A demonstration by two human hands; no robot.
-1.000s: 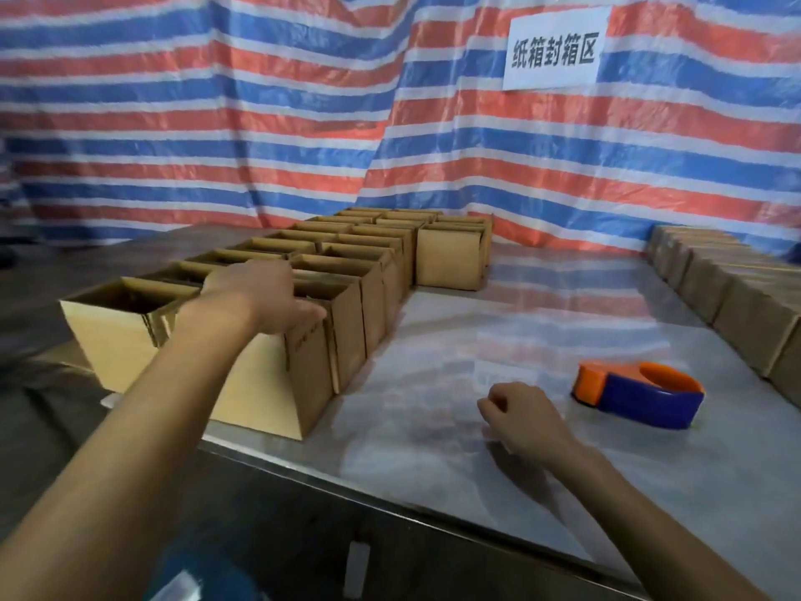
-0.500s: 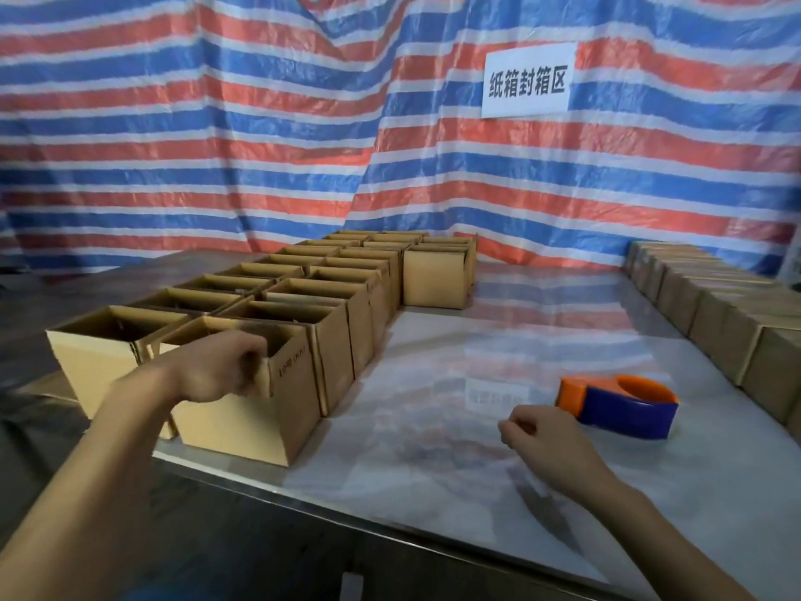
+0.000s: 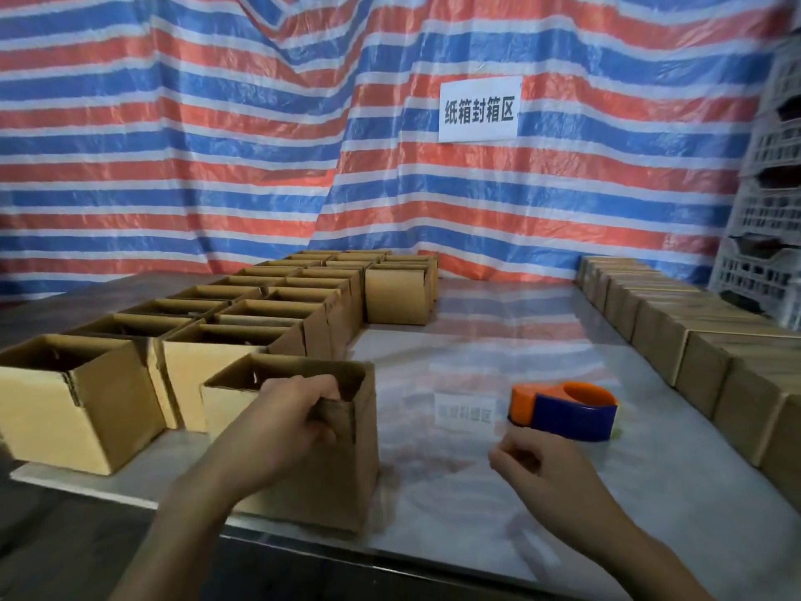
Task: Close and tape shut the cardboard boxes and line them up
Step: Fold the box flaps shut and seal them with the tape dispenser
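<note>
The tape dispenser [image 3: 568,412], orange and blue, sits on the glossy table [image 3: 455,527]. Just in front of it, toward the person, the right hand [image 3: 550,474] rests on the tabletop, clenched into a loose fist with nothing visible in it, not touching the dispenser. To the left of the dispenser, near the table's front edge, stands an open cardboard box [image 3: 355,466], its top flaps still up. The left hand [image 3: 286,422] grasps its near wall at the rim, fingers hooked over the edge into the box and thumb outside. Further left and behind it, two rows of open boxes [image 3: 277,297] run back toward the striped tarp [image 3: 216,145]. Right of the dispenser, a line of closed boxes [image 3: 702,353] runs along the table's far side. High behind the dispenser, a white sign [image 3: 479,109] hangs on the tarp.
</note>
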